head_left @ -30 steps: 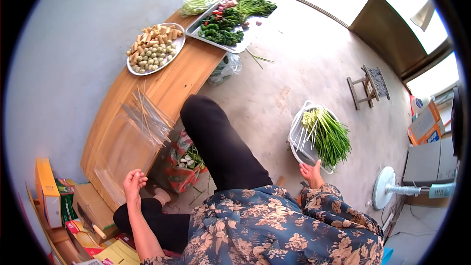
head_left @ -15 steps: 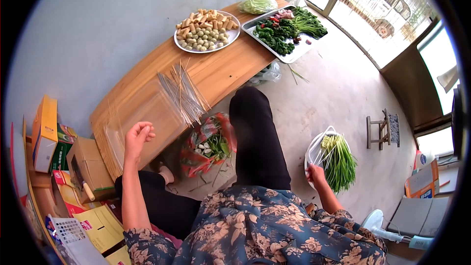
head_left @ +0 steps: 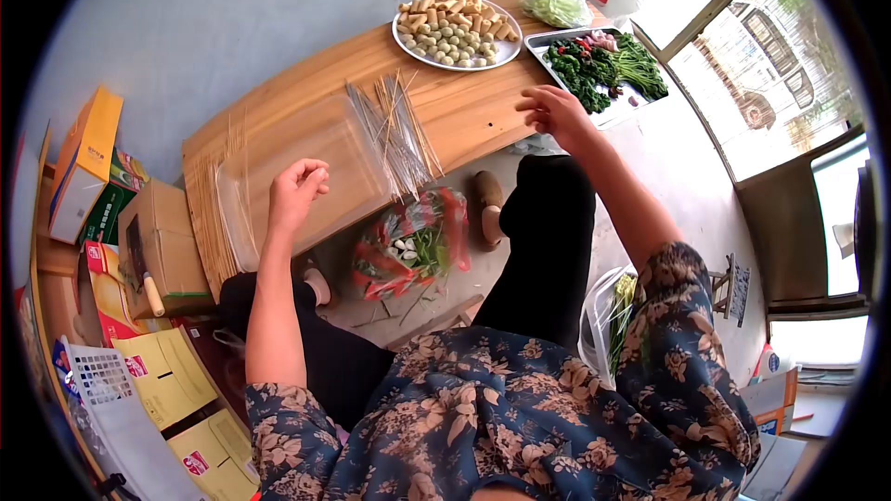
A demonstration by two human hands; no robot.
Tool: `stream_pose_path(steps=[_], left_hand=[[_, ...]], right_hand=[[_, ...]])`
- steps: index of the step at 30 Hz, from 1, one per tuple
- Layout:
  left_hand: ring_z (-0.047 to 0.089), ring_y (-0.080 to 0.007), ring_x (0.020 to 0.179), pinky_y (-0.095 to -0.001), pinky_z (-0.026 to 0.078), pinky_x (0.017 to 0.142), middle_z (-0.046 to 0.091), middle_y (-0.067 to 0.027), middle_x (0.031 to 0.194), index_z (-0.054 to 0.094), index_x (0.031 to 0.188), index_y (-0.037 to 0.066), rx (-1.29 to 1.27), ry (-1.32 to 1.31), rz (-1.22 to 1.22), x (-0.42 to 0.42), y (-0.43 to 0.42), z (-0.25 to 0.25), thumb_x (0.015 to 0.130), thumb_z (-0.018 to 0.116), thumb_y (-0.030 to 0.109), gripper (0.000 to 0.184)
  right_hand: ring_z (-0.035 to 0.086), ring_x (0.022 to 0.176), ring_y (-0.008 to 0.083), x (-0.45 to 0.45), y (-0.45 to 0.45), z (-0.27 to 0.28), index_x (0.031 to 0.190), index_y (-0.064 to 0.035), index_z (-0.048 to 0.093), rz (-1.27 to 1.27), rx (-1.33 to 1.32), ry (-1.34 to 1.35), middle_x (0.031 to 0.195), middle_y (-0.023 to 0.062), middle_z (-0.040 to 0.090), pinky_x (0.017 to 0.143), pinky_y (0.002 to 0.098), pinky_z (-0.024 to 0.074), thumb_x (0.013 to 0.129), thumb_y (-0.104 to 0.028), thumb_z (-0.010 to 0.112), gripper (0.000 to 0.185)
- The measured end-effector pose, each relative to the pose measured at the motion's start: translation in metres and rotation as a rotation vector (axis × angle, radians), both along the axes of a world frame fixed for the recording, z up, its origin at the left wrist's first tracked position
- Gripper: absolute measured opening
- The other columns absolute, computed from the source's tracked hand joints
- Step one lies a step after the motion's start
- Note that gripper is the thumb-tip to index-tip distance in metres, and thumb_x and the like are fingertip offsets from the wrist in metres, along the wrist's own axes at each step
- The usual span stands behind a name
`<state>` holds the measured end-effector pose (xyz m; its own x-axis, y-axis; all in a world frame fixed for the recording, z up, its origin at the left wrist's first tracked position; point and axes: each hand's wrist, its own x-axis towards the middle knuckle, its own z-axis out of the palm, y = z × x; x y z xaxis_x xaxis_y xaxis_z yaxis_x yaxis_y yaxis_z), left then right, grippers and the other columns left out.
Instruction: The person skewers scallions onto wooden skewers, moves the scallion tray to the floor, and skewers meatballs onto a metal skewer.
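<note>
My left hand (head_left: pixel 299 191) hovers over the clear plastic tray (head_left: pixel 325 153), fingers curled in and no object visible in them. Over the table's front edge, my right hand (head_left: pixel 555 117) reaches forward with its fingers loosely apart and holds nothing that I can see. It is nearest to the metal tray (head_left: pixel 608 114) of leafy greens (head_left: pixel 580 74). Thin skewers (head_left: pixel 401 134) lie on a clear sheet between my hands. Behind them sits a white plate (head_left: pixel 509 54) of pale balls (head_left: pixel 455 44) and tan rolls (head_left: pixel 445 7).
Below the table edge is a red plastic bag (head_left: pixel 455 223) of vegetables. A white basket (head_left: pixel 594 320) of long green stalks stands right of my leg. Boxes (head_left: pixel 165 232) and a wooden-handled knife (head_left: pixel 151 292) are at left. Bagged greens (head_left: pixel 559 6) lie at the table's far end.
My right hand has left the basket of green stalks and risen forward to the table edge near the metal tray. My left hand stays curled over the clear tray. The view has shifted.
</note>
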<state>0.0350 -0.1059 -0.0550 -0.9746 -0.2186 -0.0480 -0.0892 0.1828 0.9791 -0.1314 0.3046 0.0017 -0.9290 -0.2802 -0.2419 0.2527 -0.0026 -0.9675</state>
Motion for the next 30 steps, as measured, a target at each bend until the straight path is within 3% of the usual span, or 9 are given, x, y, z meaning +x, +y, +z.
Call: stream_pose_path(steps=[3,5,9,11,15,19,23,26,30], left_hand=[[0.059,-0.0075,0.067,-0.0217,0.047,0.063,0.062,-0.0011,0.080,0.063,0.096,0.002,-0.011,0.023,-0.016,-0.002,0.005,0.004,0.087,0.057,0.011,0.014],[0.058,-0.0071,0.071,-0.0213,0.046,0.065,0.062,-0.0014,0.084,0.062,0.099,0.003,-0.067,0.015,-0.036,-0.004,0.006,0.004,0.088,0.056,0.013,0.015],[0.058,-0.0071,0.071,-0.0222,0.048,0.066,0.062,-0.0013,0.084,0.063,0.098,0.002,-0.109,0.020,-0.043,-0.004,0.010,0.009,0.088,0.056,0.012,0.015],[0.058,-0.0067,0.065,-0.0224,0.046,0.063,0.060,0.0001,0.071,0.063,0.091,0.000,-0.088,0.041,0.007,-0.003,0.018,0.016,0.084,0.058,0.011,0.013],[0.057,-0.0062,0.069,-0.0215,0.047,0.065,0.061,0.0004,0.079,0.062,0.095,0.000,-0.170,0.016,-0.029,0.000,0.023,0.020,0.086,0.057,0.009,0.014],[0.056,-0.0064,0.068,-0.0214,0.045,0.065,0.059,0.0008,0.075,0.062,0.092,-0.001,-0.214,-0.005,-0.052,0.001,0.035,0.023,0.085,0.058,0.008,0.012],[0.056,-0.0083,0.069,-0.0229,0.045,0.065,0.059,-0.0010,0.075,0.062,0.092,-0.002,-0.266,-0.013,-0.104,-0.002,0.042,0.025,0.084,0.058,0.007,0.013],[0.057,-0.0133,0.069,-0.0263,0.046,0.064,0.058,-0.0078,0.080,0.060,0.092,-0.002,-0.263,-0.012,-0.092,-0.002,0.050,0.031,0.083,0.060,0.008,0.013],[0.055,-0.0097,0.069,-0.0236,0.045,0.065,0.058,-0.0042,0.080,0.061,0.091,-0.004,-0.267,-0.007,-0.112,-0.001,0.053,0.036,0.082,0.058,0.006,0.013]], right_hand=[[0.065,0.086,0.0231,-0.052,-0.035,-0.032,0.111,0.0020,0.047,-0.038,-0.031,-0.235,0.105,0.0172,0.062,0.056,0.0260,0.0473,0.093,-0.016,0.043,0.026],[0.064,0.091,0.0261,-0.078,-0.055,-0.056,0.113,0.0022,0.043,-0.159,-0.127,-0.364,0.111,0.0189,0.057,0.060,0.0290,0.0509,0.095,-0.015,0.038,0.026],[0.063,0.093,0.0277,-0.122,-0.075,-0.107,0.112,0.0035,0.040,-0.228,-0.162,-0.460,0.110,0.0197,0.055,0.064,0.0328,0.0530,0.095,-0.016,0.034,0.026],[0.063,0.094,0.0289,-0.133,-0.082,-0.126,0.111,0.0053,0.040,-0.312,-0.183,-0.446,0.107,0.0193,0.055,0.066,0.0348,0.0535,0.096,-0.016,0.034,0.027],[0.061,0.096,0.0318,-0.171,-0.079,-0.169,0.121,0.0021,0.035,-0.262,-0.391,-0.584,0.116,0.0196,0.050,0.070,0.0393,0.0540,0.094,-0.017,0.038,0.033],[0.059,0.099,0.0314,-0.178,-0.091,-0.174,0.127,0.0005,0.028,-0.382,-0.349,-0.500,0.117,0.0191,0.050,0.073,0.0407,0.0541,0.097,-0.022,0.035,0.038],[0.055,0.105,0.0340,-0.184,-0.103,-0.175,0.135,-0.0086,0.022,-0.439,-0.378,-0.458,0.124,0.0192,0.044,0.079,0.0450,0.0507,0.093,-0.021,0.044,0.049],[0.054,0.106,0.0341,-0.191,-0.105,-0.179,0.133,-0.0072,0.025,-0.478,-0.443,-0.483,0.123,0.0184,0.045,0.079,0.0454,0.0507,0.092,-0.018,0.044,0.047],[0.055,0.103,0.0334,-0.196,-0.108,-0.178,0.128,-0.0063,0.030,-0.442,-0.457,-0.478,0.121,0.0172,0.047,0.078,0.0450,0.0507,0.093,-0.019,0.041,0.039]])
